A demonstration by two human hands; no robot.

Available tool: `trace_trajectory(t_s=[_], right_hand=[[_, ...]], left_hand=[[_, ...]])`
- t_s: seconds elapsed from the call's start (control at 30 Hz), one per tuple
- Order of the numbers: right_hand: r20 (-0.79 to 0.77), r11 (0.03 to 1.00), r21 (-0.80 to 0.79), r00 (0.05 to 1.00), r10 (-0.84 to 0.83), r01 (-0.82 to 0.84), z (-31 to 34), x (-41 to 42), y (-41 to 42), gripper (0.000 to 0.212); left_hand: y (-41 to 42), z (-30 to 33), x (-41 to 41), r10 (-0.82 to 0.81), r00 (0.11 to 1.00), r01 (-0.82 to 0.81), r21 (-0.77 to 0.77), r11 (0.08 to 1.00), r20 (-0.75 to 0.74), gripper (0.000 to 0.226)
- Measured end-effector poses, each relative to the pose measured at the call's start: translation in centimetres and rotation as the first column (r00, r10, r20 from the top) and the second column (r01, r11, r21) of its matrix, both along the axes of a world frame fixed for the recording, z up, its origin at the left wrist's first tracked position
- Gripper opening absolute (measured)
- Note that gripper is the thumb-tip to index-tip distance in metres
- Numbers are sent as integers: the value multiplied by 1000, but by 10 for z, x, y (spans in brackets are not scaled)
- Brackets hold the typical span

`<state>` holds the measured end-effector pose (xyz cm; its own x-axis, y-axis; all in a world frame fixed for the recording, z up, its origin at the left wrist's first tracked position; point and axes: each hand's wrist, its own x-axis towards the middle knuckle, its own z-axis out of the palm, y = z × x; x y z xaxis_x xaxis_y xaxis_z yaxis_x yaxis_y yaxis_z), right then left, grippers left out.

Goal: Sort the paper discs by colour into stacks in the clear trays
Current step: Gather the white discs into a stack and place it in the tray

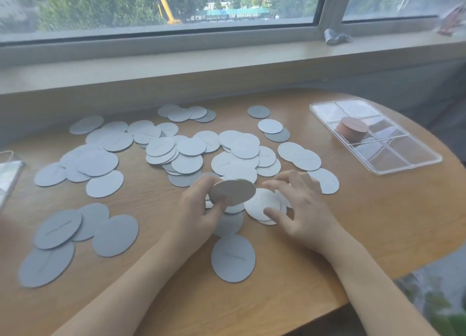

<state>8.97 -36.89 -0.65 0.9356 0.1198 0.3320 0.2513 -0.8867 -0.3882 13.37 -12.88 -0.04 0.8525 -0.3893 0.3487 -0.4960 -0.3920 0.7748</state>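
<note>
We see a window [161, 5] across the far side of the room, with trees and a yellow crane blurred beyond the glass. Below it runs a pale sill [176, 55], on which a small crumpled grey item [336, 36] lies near the frame post.

The surface [353, 222] is a light wooden top with a rounded right edge, set against the wall under the sill.

We find the paper discs [186, 149] scattered face down across the left and centre of the surface, grey-blue and overlapping in loose heaps; several darker ones lie apart at the near left.

A clear tray [403, 159] with divided compartments lies at the far right of the surface. One middle compartment on its left side holds a stack of pinkish-brown discs [351, 130]; the other compartments show only the wood beneath.

At the left edge we see part of a second clear item [10, 174]; we cannot tell what it is.

The left hand [199, 209] pinches a small stack of discs [233, 192], tan side up, with the thumb under its near rim, held tilted just above the heap. The right hand [300, 207] is spread with fingers loosely bent, its thumb touching a white disc [262, 203] lying on the pile
</note>
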Motion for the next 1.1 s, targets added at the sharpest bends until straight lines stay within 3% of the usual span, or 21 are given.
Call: trace_trajectory(t_s=[0.13,0.33,0.4,0.5,0.63,0.77,0.83,0.9,1.03,1.1], right_hand=[[-71,995,-102,997,-10,3,-4,1,2,67],[-62,974,225,998,-27,41,7,-6,3,57],[24,954,297,999,-46,36,9,-8,5,48],[70,891,454,997,-20,-14,12,-10,8,32],[19,865,496,997,74,-74,14,-13,14,28],[-34,856,498,984,178,-137,14,-14,16,38],[-7,875,465,988,151,-131,14,-13,14,39],[39,945,315,996,83,-91,11,-10,8,38],[-48,1000,1,999,6,-6,0,-5,0,48],[-54,999,-48,998,19,-22,-3,-4,1,45]], left_hand=[[-1,1,-1,-14,998,14,-13,1000,-62,11],[0,3,-4,-54,990,57,18,998,-128,10],[0,4,-5,-78,990,82,33,996,-114,3],[-1,6,-7,-101,991,108,72,992,-92,16],[-3,6,-9,-74,997,77,94,993,-35,21],[-3,5,-9,-105,994,100,128,987,32,25],[-4,5,-9,-91,995,85,121,989,49,18],[-4,5,-10,-58,998,54,89,995,38,15],[-2,4,-7,0,1000,1,24,1000,-25,9],[-2,5,-7,-4,999,5,24,1000,-44,8]])
